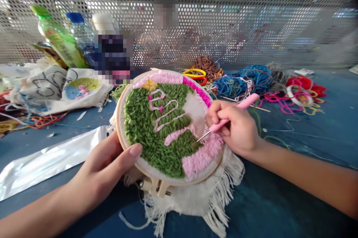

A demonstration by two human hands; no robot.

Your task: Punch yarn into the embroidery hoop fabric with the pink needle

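At lower left of the frame, the left hand point(103, 171) grips a wooden embroidery hoop point(119, 126), its thumb point(135, 151) pressed on the lower rim and the other fingers hidden behind. The hoop sits at centre, its cloth packed with green yarn loops point(156, 130) and pink yarn loops point(200, 156). Right of these, the right hand point(235, 128) has its fingers closed around the pink handle of a punch needle point(223, 120), whose metal tip touches the cloth.
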